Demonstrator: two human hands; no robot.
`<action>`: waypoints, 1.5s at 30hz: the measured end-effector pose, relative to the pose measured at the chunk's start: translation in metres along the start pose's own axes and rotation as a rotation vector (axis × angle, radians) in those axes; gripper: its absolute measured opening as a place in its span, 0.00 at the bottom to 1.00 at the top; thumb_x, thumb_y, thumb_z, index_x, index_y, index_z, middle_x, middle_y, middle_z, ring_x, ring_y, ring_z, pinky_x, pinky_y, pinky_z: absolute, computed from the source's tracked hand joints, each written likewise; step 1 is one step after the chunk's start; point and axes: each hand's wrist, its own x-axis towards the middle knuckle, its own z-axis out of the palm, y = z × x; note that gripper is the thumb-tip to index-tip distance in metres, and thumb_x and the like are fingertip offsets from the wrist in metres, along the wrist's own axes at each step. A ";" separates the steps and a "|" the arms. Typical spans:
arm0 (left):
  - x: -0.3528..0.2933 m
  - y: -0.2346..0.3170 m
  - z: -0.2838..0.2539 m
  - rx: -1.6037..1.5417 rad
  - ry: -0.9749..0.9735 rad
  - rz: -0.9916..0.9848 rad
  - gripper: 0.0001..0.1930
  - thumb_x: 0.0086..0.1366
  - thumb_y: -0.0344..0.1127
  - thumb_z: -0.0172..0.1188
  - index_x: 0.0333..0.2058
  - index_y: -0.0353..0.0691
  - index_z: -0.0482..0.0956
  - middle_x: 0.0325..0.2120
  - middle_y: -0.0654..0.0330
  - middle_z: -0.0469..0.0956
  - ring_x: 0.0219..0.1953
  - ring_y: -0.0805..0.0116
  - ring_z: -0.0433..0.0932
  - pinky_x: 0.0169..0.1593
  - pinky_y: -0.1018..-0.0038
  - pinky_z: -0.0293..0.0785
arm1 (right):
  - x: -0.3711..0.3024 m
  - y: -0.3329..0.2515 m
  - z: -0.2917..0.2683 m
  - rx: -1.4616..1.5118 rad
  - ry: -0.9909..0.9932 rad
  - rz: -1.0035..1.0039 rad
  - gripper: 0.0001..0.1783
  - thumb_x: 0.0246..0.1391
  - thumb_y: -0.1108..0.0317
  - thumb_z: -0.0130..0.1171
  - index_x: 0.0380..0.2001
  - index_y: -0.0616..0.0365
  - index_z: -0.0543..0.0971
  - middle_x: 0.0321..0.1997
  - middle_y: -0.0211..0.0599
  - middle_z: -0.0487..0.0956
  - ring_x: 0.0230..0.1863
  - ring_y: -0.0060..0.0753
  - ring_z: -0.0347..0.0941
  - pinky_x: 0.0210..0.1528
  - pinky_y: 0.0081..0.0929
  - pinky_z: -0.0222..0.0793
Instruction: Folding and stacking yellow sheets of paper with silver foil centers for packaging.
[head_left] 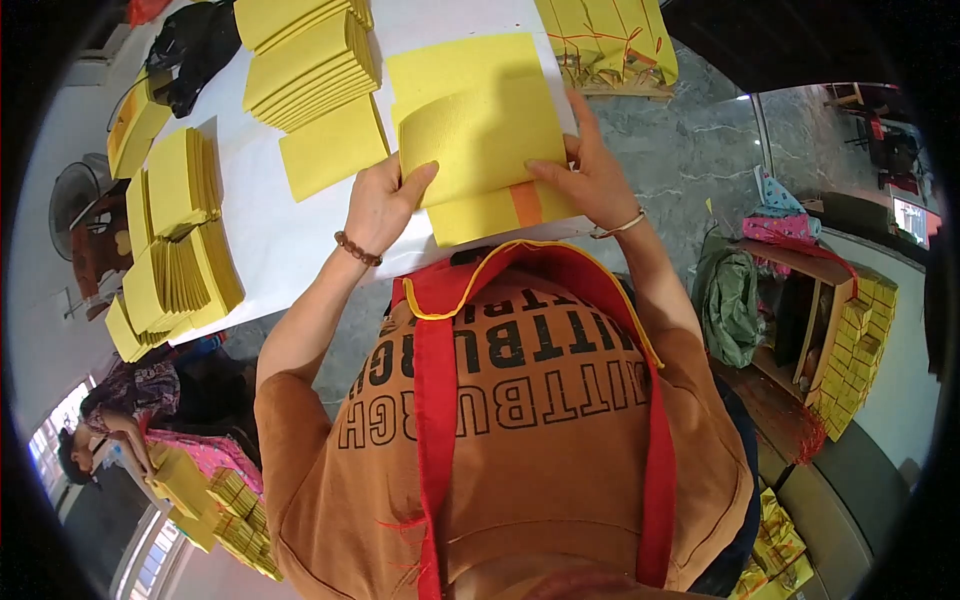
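My left hand (388,203) and my right hand (597,178) grip opposite side edges of a yellow paper sheet (485,140), thumbs on top near its lower corners. The sheet bows slightly upward between them. Under it, another yellow sheet (460,222) sticks out toward me, with an orange strip (526,203) showing across it. Past the held sheet, further yellow paper (470,60) lies on the white table. Left of my left hand is a flat yellow sheet (335,150), its far end beneath a fanned stack of folded yellow paper (310,75). The undersides of both hands are hidden.
More yellow stacks (180,185) line the left end of the white table (265,235). Tied yellow bundles (610,45) stand beyond its right corner. At right, a wooden cabinet (800,300) stands beside a green bag (730,300). Another person (130,410) bends over yellow paper at lower left.
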 end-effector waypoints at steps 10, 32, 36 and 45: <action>-0.023 0.006 0.007 0.138 0.099 0.295 0.12 0.59 0.39 0.54 0.32 0.33 0.74 0.18 0.51 0.71 0.21 0.55 0.71 0.26 0.68 0.66 | -0.011 0.005 -0.007 -0.297 0.038 -0.236 0.14 0.44 0.67 0.60 0.38 0.55 0.78 0.24 0.36 0.72 0.20 0.30 0.65 0.24 0.23 0.60; 0.018 0.005 -0.008 -0.327 -0.059 -0.321 0.10 0.60 0.38 0.54 0.28 0.37 0.76 0.15 0.72 0.66 0.15 0.84 0.58 0.20 0.83 0.51 | 0.012 -0.004 0.003 -0.358 0.099 0.014 0.17 0.45 0.68 0.61 0.40 0.61 0.77 0.32 0.35 0.75 0.31 0.22 0.71 0.34 0.18 0.66; 0.019 0.006 -0.007 -0.378 -0.071 -0.292 0.11 0.60 0.37 0.55 0.25 0.35 0.74 0.14 0.71 0.64 0.17 0.83 0.57 0.20 0.82 0.52 | 0.006 0.010 0.002 -0.182 0.123 0.003 0.23 0.45 0.68 0.61 0.47 0.60 0.72 0.36 0.36 0.76 0.35 0.20 0.71 0.37 0.18 0.67; -0.011 -0.004 0.005 -0.443 0.035 0.083 0.18 0.54 0.27 0.59 0.44 0.30 0.68 0.38 0.58 0.73 0.39 0.71 0.70 0.47 0.75 0.64 | -0.005 -0.003 0.000 -0.068 0.174 -0.024 0.52 0.41 0.70 0.62 0.64 0.52 0.40 0.36 0.40 0.76 0.38 0.26 0.72 0.42 0.24 0.67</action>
